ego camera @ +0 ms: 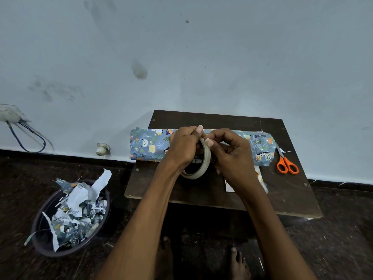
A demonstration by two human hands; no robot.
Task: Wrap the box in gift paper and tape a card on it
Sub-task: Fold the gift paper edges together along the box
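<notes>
tape roll is held above the near part of the dark table: left hand fingers curl round its rim, right hand fingertips pinch its upper edge. beyond, the wrapped box lies across the table; orange scissors lie at its right end.

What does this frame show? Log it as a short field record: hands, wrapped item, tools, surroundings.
left hand: grips the tape roll
right hand: fingers pinch at the roll's rim
wrapped box: in animal-print paper, lying across the table's far side
scissors: orange handles, on the table right of the box
bin: on the floor at left, holds paper scraps
card: partly hidden under the right hand
</notes>
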